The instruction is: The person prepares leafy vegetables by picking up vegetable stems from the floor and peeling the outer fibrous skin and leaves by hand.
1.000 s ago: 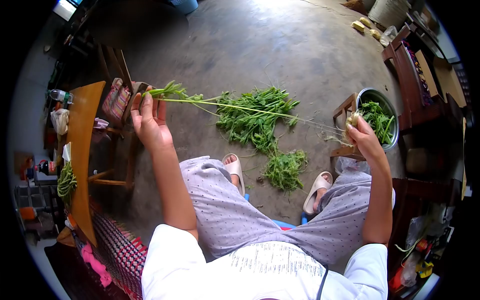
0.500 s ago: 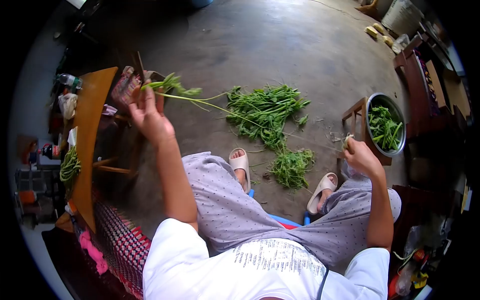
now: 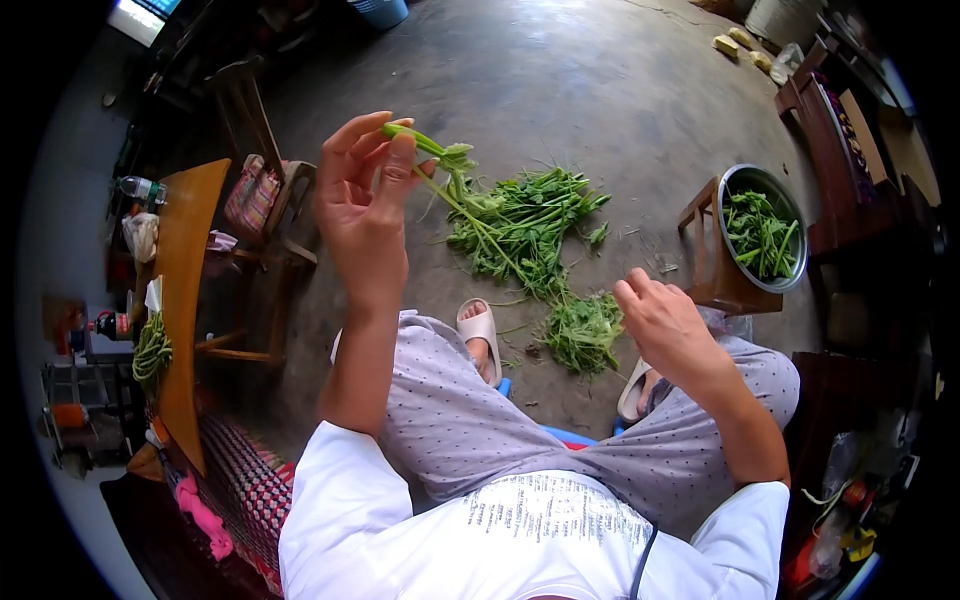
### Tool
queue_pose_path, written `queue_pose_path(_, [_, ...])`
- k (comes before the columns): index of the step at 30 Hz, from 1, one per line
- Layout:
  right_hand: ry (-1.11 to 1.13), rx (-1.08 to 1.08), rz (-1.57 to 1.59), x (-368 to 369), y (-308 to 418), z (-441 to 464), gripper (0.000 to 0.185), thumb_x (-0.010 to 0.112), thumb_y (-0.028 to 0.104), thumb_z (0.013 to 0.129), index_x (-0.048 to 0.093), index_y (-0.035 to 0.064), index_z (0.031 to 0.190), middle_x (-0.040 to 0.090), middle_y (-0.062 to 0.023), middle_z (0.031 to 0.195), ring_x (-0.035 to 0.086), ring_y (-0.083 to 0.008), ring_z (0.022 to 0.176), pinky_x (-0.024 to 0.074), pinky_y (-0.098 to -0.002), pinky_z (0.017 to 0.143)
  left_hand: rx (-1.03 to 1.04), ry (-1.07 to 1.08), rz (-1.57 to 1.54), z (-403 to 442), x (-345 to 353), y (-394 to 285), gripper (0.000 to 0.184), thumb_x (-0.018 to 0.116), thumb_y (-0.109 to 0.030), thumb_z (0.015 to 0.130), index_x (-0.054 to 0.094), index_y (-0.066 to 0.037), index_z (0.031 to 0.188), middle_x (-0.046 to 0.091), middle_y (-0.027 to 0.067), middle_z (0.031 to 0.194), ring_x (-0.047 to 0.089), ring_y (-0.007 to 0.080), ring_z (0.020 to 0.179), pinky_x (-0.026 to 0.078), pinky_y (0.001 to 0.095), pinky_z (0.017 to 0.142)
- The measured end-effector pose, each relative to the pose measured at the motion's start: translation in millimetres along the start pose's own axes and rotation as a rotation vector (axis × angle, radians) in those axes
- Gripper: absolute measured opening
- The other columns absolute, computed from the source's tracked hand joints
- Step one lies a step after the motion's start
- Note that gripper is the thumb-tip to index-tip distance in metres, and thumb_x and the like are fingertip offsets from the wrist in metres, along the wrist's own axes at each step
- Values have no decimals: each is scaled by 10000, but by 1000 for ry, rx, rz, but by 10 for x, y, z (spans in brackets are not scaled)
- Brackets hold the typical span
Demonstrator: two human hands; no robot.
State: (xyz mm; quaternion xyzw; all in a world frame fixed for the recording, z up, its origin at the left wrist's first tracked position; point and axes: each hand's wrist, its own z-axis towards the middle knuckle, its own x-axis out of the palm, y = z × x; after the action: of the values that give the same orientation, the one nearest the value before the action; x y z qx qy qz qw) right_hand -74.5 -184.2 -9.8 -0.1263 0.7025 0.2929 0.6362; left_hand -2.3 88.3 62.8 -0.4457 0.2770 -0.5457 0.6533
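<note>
Held up at the left, my left hand [image 3: 365, 205] pinches a long leafy green stem [image 3: 462, 208] between thumb and fingers. The stem slants down to the right across a heap of leafy greens [image 3: 540, 215] on the floor. My right hand [image 3: 672, 318] hangs beside a smaller pile of fine green scraps [image 3: 578, 335], its fingers bent together. Whatever those fingers hold, if anything, is too small or hidden to tell.
A metal basin [image 3: 732, 250] of cut greens sits on a wooden stool [image 3: 708, 285] to the right. A wooden table [image 3: 190, 260] with a bundle of long green beans [image 3: 152, 350] stands left, near a chair [image 3: 285, 195]. My sandalled feet flank the scraps.
My left hand has moved right, nearer the heap, with the stem still in it. My right hand has come left and down from beside the stool to the scrap pile.
</note>
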Motion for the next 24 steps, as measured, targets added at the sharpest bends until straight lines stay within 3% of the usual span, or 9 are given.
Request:
queue_pose_path(1, [-2, 10, 2, -40, 55, 25, 225, 570, 109, 829, 538, 22, 1034, 520, -84, 851, 552, -244, 819, 440, -362, 736, 32, 45, 52, -12, 59, -29, 244, 635, -89, 858, 565, -47, 1088, 628, 108, 1012, 614, 135, 895, 566, 280, 755])
queue_pose_path(3, [-277, -23, 49, -151, 189, 101, 200, 590, 77, 816, 555, 33, 1009, 520, -86, 853, 555, -252, 791, 461, -362, 678, 57, 79, 50, -42, 171, -83, 245, 655, -74, 841, 567, -37, 1067, 617, 89, 983, 598, 120, 867, 565, 266, 713])
queue_pose_path(4, [-277, -9, 49, -191, 239, 134, 200, 590, 77, 816, 555, 33, 1009, 520, -86, 853, 555, -252, 791, 461, -362, 678, 80, 103, 50, -60, 226, -106, 247, 675, -59, 824, 569, -26, 1046, 606, 71, 954, 582, 105, 839, 564, 252, 672])
queue_pose_path(6, [-485, -23, 376, -263, 300, 205, 225, 634, 82, 799, 569, 45, 1011, 521, -97, 839, 559, -261, 759, 464, -369, 651, 70, 124, 24, -100, 342, -150, 237, 670, -51, 826, 569, -20, 1038, 603, 69, 945, 582, 105, 836, 564, 252, 667])
queue_pose_path(10, [-596, 52, 675, -335, 388, 385, 259, 692, 103, 774, 610, 55, 1015, 538, -105, 830, 555, -255, 727, 446, -353, 634, 51, 153, 1, -196, 534, -170, 212, 664, -37, 829, 567, -7, 1015, 594, 63, 931, 581, 106, 834, 564, 251, 659])
queue_pose_path(13, [-601, 51, 825, -343, 383, 486, 210, 697, 89, 768, 643, 53, 967, 538, -93, 811, 546, -229, 721, 445, -329, 633, 46, 164, -32, -203, 604, -113, 209, 667, -37, 826, 566, -9, 1007, 588, 60, 923, 581, 103, 832, 565, 250, 661])
queue_pose_path(18, [-573, 87, 1061, -276, 332, 561, 149, 692, 78, 777, 660, 49, 920, 565, -52, 825, 522, -112, 716, 424, -272, 586, -29, 107, -53, -167, 620, -60, 204, 671, -40, 823, 566, -14, 996, 582, 58, 913, 578, 95, 816, 568, 248, 655])
queue_pose_path(20, [-441, 229, 1398, -304, 367, 579, 115, 688, 85, 788, 674, 47, 897, 563, -23, 820, 474, -59, 644, 390, -238, 538, -60, 85, -74, -153, 616, -38, 202, 672, -42, 824, 565, -15, 993, 581, 57, 909, 577, 93, 811, 569, 248, 653])
queue_pose_path(24, [-441, 197, 1263, -209, 323, 681, 136, 687, 96, 797, 677, 39, 920, 550, 0, 784, 414, -35, 569, 352, -212, 497, -88, 79, -105, -134, 627, -9, 206, 674, -51, 825, 561, -13, 992, 584, 57, 903, 576, 92, 799, 567, 250, 653])
